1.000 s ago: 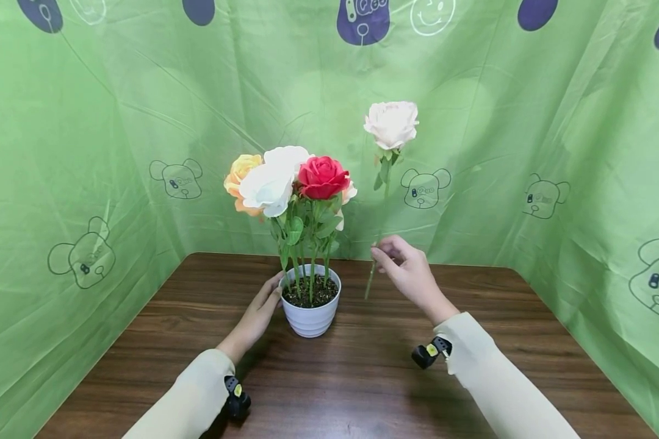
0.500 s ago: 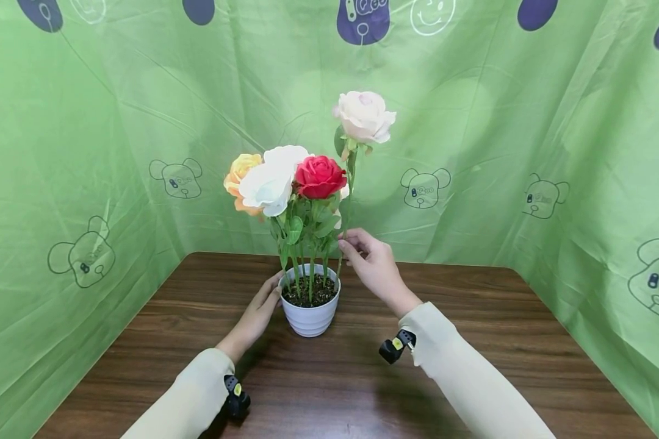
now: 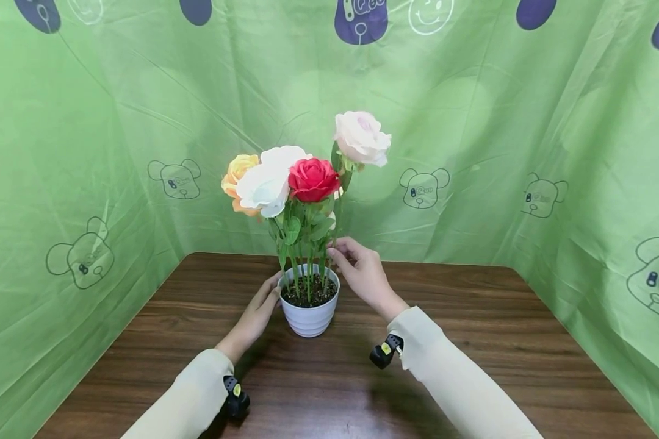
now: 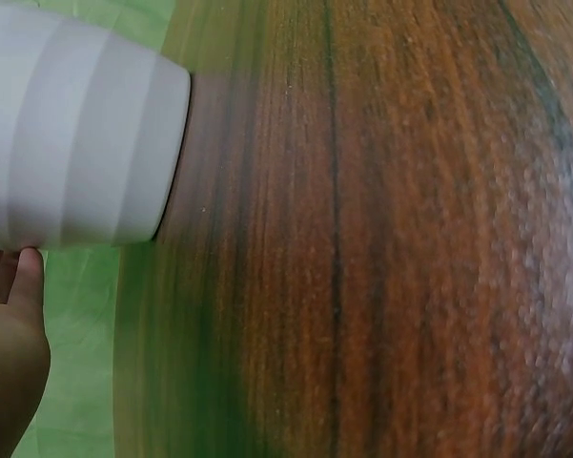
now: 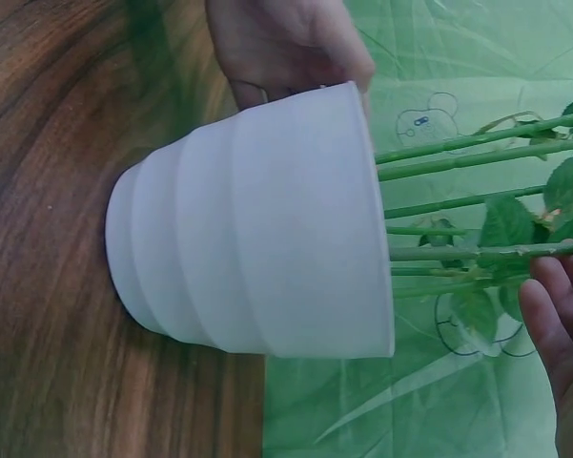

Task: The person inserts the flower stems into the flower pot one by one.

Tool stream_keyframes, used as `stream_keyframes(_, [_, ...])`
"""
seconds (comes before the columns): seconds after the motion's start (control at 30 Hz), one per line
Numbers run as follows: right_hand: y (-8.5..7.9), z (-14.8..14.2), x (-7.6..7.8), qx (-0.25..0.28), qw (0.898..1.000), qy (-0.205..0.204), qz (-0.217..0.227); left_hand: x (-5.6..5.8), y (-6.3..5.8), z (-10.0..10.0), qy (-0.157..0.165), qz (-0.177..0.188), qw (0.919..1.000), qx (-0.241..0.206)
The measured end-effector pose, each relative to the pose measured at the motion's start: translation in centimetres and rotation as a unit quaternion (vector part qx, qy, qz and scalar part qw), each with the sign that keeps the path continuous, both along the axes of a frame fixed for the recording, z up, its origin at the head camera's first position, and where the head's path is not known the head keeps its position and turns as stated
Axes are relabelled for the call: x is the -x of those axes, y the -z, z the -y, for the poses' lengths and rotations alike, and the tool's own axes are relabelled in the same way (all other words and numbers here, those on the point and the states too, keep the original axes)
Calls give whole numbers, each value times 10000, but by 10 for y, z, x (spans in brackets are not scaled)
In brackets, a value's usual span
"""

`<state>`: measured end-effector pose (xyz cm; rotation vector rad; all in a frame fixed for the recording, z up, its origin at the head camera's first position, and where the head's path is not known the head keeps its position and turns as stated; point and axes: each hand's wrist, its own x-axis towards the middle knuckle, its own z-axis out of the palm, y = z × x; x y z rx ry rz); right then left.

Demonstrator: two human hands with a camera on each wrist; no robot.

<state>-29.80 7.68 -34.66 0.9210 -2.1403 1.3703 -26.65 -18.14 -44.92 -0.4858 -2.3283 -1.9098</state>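
Observation:
A white ribbed flowerpot (image 3: 309, 319) stands upright on the table, filled with dark soil (image 3: 302, 297). My left hand (image 3: 258, 306) rests against its left side near the rim, fingers fairly straight. Between thumb and fingertips, my right hand (image 3: 363, 273) pinches the stem of a pale pink rose (image 3: 362, 139) at the pot's right side. That stem reaches down inside the rim; its lower end is hard to make out. A red rose (image 3: 313, 180), white roses (image 3: 263, 189) and an orange rose (image 3: 240, 174) rise from the soil. In the right wrist view, green stems (image 5: 458, 253) meet my fingertips.
The brown wood-grain table (image 3: 461, 341) extends around the pot. Green printed cloth (image 3: 489, 122) hangs behind it and along both sides. A small black camera (image 3: 385, 352) sits at my right wrist, another black camera (image 3: 236, 399) at my left.
My right hand has carried the pale pink rose leftward from beside the pot to its right rim, then lowered it. The red rose has shifted slightly left. My left hand stays put.

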Motion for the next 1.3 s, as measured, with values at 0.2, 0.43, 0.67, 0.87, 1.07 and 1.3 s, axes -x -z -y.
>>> stream_keyframes(0.2, [5, 4, 2, -290, 9991, 244, -170, -2, -2, -1, 1, 14, 10000, -17])
stream_keyframes(0.43, [8, 7, 4, -478, 9977, 128, -461, 0, -2, -2, -21, -7, 10000, -65])
stream_keyframes(0.67, [12, 8, 5, -607, 9972, 38, -426, -1, -4, -2, -42, -8, 10000, -41])
stream_keyframes(0.87, [15, 12, 5, -840, 9938, 25, -731, -1, -4, -2, -55, -40, 10000, -63])
stream_keyframes(1.07, [22, 15, 4, -1115, 9884, 205, -1012, 0, -3, -3, -51, 23, 10000, -68])
stream_keyframes(1.3, [28, 14, 3, -1085, 9887, 152, -1025, 0, -1, -2, -46, 9, 10000, -79])
